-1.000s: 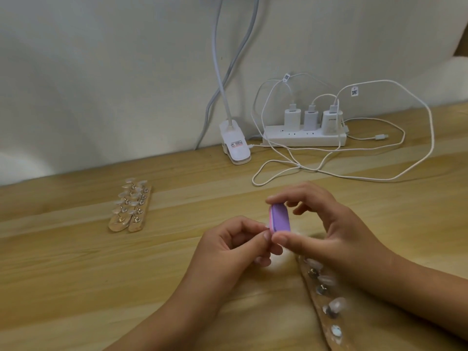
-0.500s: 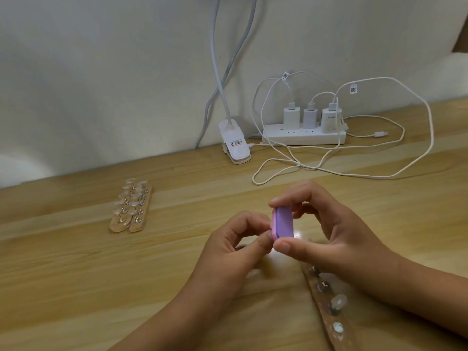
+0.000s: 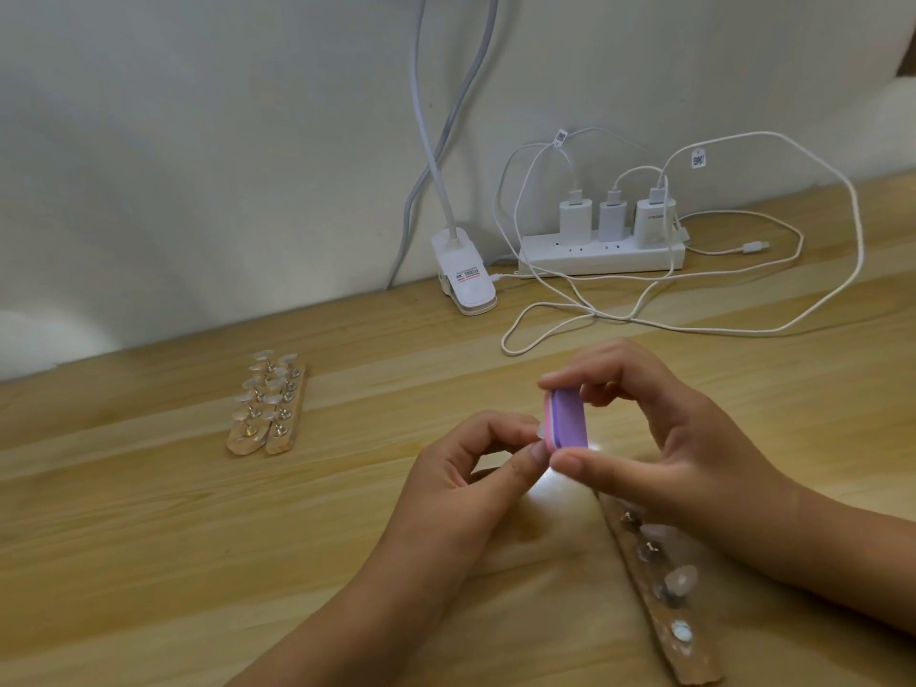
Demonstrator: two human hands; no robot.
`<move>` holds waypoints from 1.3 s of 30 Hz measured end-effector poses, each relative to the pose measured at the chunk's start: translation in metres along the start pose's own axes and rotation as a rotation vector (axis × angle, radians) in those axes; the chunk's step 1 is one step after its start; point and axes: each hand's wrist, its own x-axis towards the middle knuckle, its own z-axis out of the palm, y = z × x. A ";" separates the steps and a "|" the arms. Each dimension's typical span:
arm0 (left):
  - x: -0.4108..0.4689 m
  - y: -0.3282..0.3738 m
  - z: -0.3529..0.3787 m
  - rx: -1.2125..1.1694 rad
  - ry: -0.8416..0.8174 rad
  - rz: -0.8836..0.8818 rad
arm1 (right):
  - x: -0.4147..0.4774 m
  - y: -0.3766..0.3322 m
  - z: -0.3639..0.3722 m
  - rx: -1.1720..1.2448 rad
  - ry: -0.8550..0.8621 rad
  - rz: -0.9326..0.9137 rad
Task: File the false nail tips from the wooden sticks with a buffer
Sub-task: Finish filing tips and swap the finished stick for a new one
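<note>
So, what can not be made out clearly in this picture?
Head view only.
Nail tip: a sliver shows; fingers of the left hand hide the rest.
Near stick: its far end is under the right hand, which holds the buffer.
Tips on the two far sticks: too small to judge filing.
Lamp clip label: too small to read.
</note>
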 end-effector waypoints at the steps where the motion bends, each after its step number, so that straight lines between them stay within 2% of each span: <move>1: 0.000 -0.001 0.000 -0.002 0.012 -0.011 | 0.000 0.000 0.000 0.013 0.014 0.027; 6: 0.000 0.000 0.000 0.003 0.005 0.001 | -0.001 0.000 0.001 0.020 -0.003 0.008; 9: 0.000 -0.001 0.000 -0.002 0.031 -0.018 | 0.000 0.000 0.001 0.050 0.014 0.062; 12: 0.000 -0.001 0.000 0.001 0.016 -0.007 | 0.000 0.001 0.002 0.038 -0.012 0.019; 16: 0.000 -0.001 0.000 -0.012 0.016 -0.008 | 0.001 0.002 0.000 0.064 0.016 0.072; 19: -0.001 0.001 0.000 0.018 -0.008 0.020 | -0.001 0.001 0.002 0.013 -0.033 -0.002; 24: -0.001 0.000 0.001 0.004 0.018 -0.015 | 0.007 0.005 -0.008 0.058 0.054 0.143; 28: -0.001 0.000 0.001 -0.033 0.008 -0.008 | 0.001 0.000 -0.004 0.031 -0.026 0.004; 34: 0.000 0.001 0.001 -0.003 -0.019 0.014 | -0.001 -0.003 -0.002 -0.054 -0.065 -0.065; 39: 0.000 0.000 0.001 0.008 -0.012 0.027 | -0.001 -0.003 -0.003 -0.072 -0.052 -0.043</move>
